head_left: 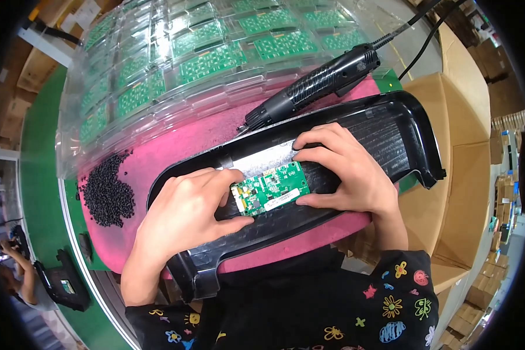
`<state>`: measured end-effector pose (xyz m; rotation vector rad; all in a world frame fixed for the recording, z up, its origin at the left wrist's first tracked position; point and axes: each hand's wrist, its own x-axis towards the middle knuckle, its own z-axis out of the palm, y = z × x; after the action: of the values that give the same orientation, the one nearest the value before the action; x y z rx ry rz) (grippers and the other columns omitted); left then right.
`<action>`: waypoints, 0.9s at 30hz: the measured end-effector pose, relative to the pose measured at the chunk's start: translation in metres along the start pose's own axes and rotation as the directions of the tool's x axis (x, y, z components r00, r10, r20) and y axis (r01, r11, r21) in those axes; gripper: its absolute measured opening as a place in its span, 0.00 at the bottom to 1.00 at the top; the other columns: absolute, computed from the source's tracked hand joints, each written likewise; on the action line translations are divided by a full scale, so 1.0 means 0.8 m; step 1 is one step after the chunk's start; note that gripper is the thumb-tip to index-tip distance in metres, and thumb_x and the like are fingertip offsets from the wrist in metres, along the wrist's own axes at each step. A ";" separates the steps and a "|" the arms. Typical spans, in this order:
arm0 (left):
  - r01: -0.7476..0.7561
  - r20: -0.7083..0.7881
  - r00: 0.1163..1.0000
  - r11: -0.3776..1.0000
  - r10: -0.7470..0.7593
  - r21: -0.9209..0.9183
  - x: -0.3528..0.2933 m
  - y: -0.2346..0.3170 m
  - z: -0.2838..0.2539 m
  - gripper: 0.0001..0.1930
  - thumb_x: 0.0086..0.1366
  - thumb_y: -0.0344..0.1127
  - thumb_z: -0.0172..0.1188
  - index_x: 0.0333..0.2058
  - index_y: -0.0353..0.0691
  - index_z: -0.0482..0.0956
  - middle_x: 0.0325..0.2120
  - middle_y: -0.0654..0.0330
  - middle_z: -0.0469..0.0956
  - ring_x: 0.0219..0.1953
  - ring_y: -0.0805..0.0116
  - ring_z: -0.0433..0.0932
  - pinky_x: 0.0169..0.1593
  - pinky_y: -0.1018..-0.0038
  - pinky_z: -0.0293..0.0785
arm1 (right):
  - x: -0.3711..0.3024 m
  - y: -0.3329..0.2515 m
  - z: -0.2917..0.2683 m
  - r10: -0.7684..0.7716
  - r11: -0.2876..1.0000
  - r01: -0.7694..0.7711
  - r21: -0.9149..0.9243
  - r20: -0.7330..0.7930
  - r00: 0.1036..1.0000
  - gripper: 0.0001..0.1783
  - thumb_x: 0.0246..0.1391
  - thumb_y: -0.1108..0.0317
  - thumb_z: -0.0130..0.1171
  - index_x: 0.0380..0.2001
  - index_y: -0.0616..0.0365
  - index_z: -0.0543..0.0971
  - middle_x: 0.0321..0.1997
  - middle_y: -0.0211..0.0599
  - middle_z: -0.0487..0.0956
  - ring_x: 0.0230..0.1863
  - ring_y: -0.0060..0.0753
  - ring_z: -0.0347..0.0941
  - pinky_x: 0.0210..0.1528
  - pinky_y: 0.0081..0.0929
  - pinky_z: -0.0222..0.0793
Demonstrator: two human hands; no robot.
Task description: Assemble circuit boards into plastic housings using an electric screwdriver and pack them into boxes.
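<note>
A green circuit board (283, 182) with white connectors at its left end and a white label strip is held between both hands. My left hand (186, 204) grips its left end between thumb and fingers. On the right end, my right hand (347, 169) closes with the thumb at the near corner and fingers at the far one. Beneath the board lies a long black plastic housing (385, 131), tilted across a pink mat (157, 143). A silvery plate (262, 160) shows inside the housing just beyond the board. Whether the board touches the housing floor, I cannot tell.
A black electric screwdriver (315, 84) lies beyond the housing, its cable running up right. Small black pieces, perhaps screws (107, 192), are heaped at left. Clear plastic trays (175, 87) of green boards stand behind. A cardboard box (464, 192) is at right; another person (23, 274) is far left.
</note>
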<state>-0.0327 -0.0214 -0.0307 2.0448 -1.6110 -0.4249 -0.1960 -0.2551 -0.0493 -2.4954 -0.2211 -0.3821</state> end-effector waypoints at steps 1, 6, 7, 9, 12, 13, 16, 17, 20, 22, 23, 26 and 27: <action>0.001 0.002 1.000 1.000 -0.001 0.000 0.000 -0.001 0.000 0.26 0.44 0.40 0.78 0.41 0.39 0.78 0.19 0.63 0.72 0.22 0.67 0.74 0.27 0.71 0.71 | 0.000 0.000 0.000 0.001 1.000 -0.001 0.003 0.000 1.000 0.34 0.29 0.66 0.79 0.45 0.58 0.77 0.51 0.40 0.75 0.53 0.49 0.70 0.55 0.42 0.67; -0.014 -0.004 1.000 1.000 0.014 0.013 0.000 0.000 -0.001 0.26 0.45 0.40 0.77 0.42 0.40 0.78 0.19 0.63 0.71 0.22 0.65 0.74 0.27 0.70 0.71 | 0.001 -0.002 -0.001 -0.004 1.000 0.004 -0.006 -0.012 1.000 0.32 0.34 0.64 0.78 0.44 0.58 0.76 0.50 0.38 0.74 0.52 0.47 0.70 0.55 0.40 0.66; -0.008 -0.005 1.000 1.000 0.008 0.016 0.000 0.001 -0.001 0.26 0.45 0.40 0.77 0.42 0.40 0.78 0.19 0.63 0.71 0.22 0.65 0.74 0.27 0.70 0.71 | 0.000 -0.003 -0.001 -0.010 1.000 0.010 -0.001 -0.011 1.000 0.32 0.34 0.64 0.78 0.44 0.58 0.76 0.50 0.38 0.74 0.52 0.47 0.70 0.55 0.40 0.66; -0.042 -0.011 0.999 0.998 0.042 0.040 -0.001 0.001 -0.002 0.26 0.45 0.39 0.77 0.43 0.39 0.78 0.20 0.63 0.72 0.23 0.64 0.75 0.27 0.69 0.72 | 0.001 0.000 0.001 -0.010 1.000 0.010 0.018 -0.016 1.000 0.32 0.33 0.64 0.78 0.45 0.58 0.76 0.51 0.39 0.74 0.52 0.48 0.70 0.56 0.40 0.66; -0.049 -0.050 0.997 0.997 0.052 0.056 -0.003 0.001 0.002 0.26 0.45 0.39 0.76 0.43 0.39 0.78 0.21 0.62 0.74 0.24 0.63 0.77 0.28 0.68 0.73 | 0.004 -0.001 0.002 -0.012 1.000 0.012 0.008 -0.014 1.000 0.33 0.32 0.65 0.78 0.45 0.58 0.76 0.51 0.40 0.75 0.53 0.48 0.70 0.57 0.40 0.66; -0.062 -0.049 0.997 0.996 0.065 0.066 -0.005 0.002 -0.001 0.26 0.44 0.39 0.76 0.43 0.39 0.77 0.22 0.62 0.74 0.25 0.64 0.78 0.28 0.68 0.74 | 0.005 -0.003 0.001 -0.003 1.000 0.003 0.000 -0.006 1.000 0.34 0.31 0.65 0.78 0.45 0.58 0.76 0.52 0.41 0.75 0.53 0.49 0.70 0.57 0.41 0.66; -0.122 -0.025 0.992 0.985 0.126 0.126 -0.006 -0.008 -0.001 0.26 0.49 0.42 0.74 0.44 0.38 0.76 0.29 0.57 0.79 0.34 0.57 0.81 0.34 0.64 0.78 | 0.008 -0.013 0.000 0.064 0.998 -0.064 -0.010 0.009 0.998 0.33 0.29 0.67 0.78 0.44 0.59 0.78 0.52 0.42 0.74 0.53 0.50 0.70 0.57 0.40 0.67; -0.110 -0.007 0.994 0.986 0.112 0.127 -0.008 -0.010 -0.001 0.26 0.50 0.43 0.73 0.44 0.37 0.75 0.31 0.56 0.80 0.37 0.56 0.81 0.36 0.64 0.78 | 0.011 -0.018 0.001 0.090 0.996 -0.090 -0.006 0.010 0.996 0.33 0.27 0.68 0.78 0.43 0.60 0.78 0.51 0.43 0.74 0.53 0.49 0.70 0.57 0.40 0.67; -0.095 0.030 0.995 0.986 0.092 0.134 -0.016 -0.012 -0.005 0.27 0.51 0.44 0.72 0.46 0.36 0.74 0.34 0.54 0.80 0.41 0.55 0.81 0.38 0.64 0.79 | 0.014 -0.026 0.004 0.112 0.994 -0.112 0.006 0.015 0.994 0.33 0.25 0.69 0.78 0.43 0.61 0.78 0.51 0.42 0.73 0.54 0.47 0.69 0.57 0.39 0.67; -0.086 0.019 0.996 0.976 0.083 0.199 -0.029 -0.008 -0.015 0.27 0.53 0.44 0.71 0.48 0.36 0.74 0.35 0.55 0.80 0.41 0.55 0.81 0.39 0.64 0.79 | 0.020 -0.032 0.003 0.091 0.996 -0.092 0.010 0.019 0.996 0.34 0.26 0.68 0.78 0.43 0.62 0.78 0.50 0.43 0.75 0.52 0.46 0.71 0.57 0.37 0.67; -0.094 -0.064 0.992 0.978 0.108 0.184 -0.031 -0.010 -0.019 0.27 0.54 0.44 0.70 0.49 0.36 0.74 0.34 0.55 0.80 0.40 0.55 0.81 0.39 0.65 0.79 | 0.018 -0.025 0.000 0.098 0.993 -0.097 0.072 -0.017 0.995 0.33 0.27 0.69 0.77 0.43 0.62 0.78 0.49 0.42 0.76 0.51 0.44 0.72 0.56 0.35 0.67; -0.071 -0.349 0.929 0.985 0.123 0.159 -0.056 -0.027 -0.050 0.20 0.58 0.37 0.67 0.48 0.39 0.77 0.33 0.56 0.80 0.36 0.57 0.81 0.38 0.65 0.78 | -0.003 -0.013 -0.012 0.324 0.944 -0.285 0.168 -0.306 0.895 0.25 0.43 0.71 0.66 0.49 0.62 0.77 0.44 0.37 0.78 0.49 0.32 0.73 0.55 0.26 0.64; 0.063 -0.374 0.927 0.980 0.012 0.187 -0.068 -0.024 -0.067 0.16 0.57 0.33 0.66 0.44 0.37 0.78 0.33 0.55 0.79 0.35 0.54 0.80 0.38 0.63 0.77 | -0.003 -0.011 -0.021 0.351 0.936 -0.318 0.149 -0.384 0.854 0.25 0.48 0.71 0.64 0.52 0.61 0.76 0.46 0.37 0.77 0.50 0.32 0.73 0.56 0.26 0.64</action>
<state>-0.0021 0.0450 -0.0005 2.1320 -1.4362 0.1219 -0.2043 -0.2581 -0.0321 -2.2516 0.3584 -0.7129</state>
